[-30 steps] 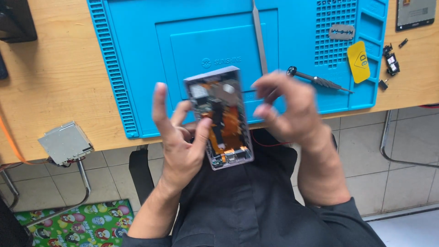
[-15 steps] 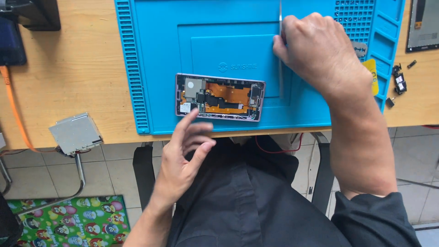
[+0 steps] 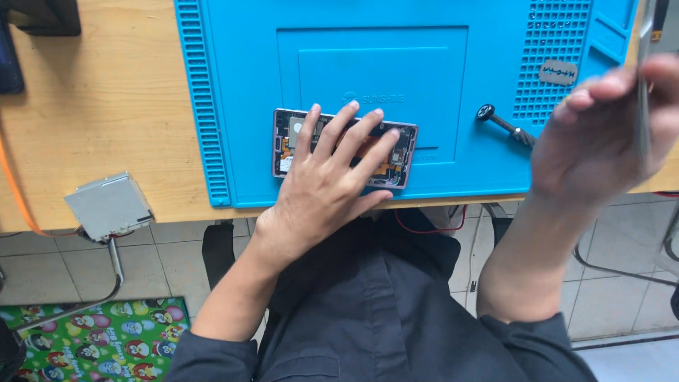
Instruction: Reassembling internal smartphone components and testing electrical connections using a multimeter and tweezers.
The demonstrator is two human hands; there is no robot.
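Since half a second ago our left hand (image 3: 322,191) has come up off our lap and now lies flat over the opened phone (image 3: 344,147), while our right hand (image 3: 601,134) has left the top of the blue mat (image 3: 233,106) and swung out to 3 o'clock, lifting a thin metal pry tool (image 3: 643,92) with it

We see the phone lying lengthwise on the mat near its 6 o'clock edge, back off, boards and an orange flex showing. Our left grip is apart: four fingers spread and pressed across the phone's middle, thumb resting on the mat at its 5 o'clock corner, so the phone sits directly under the fingers, with both short ends poking out at 9 and 3 o'clock

Our right grip is clamped on the pry tool, pinched between thumb and fingertips and held roughly upright, blurred. It is well apart from the phone, at about 2 o'clock from it

Between them, on the mat, lies a small screwdriver (image 3: 503,124). A grey metal plate (image 3: 109,206) sits at the desk (image 3: 92,113) edge at 8 o'clock
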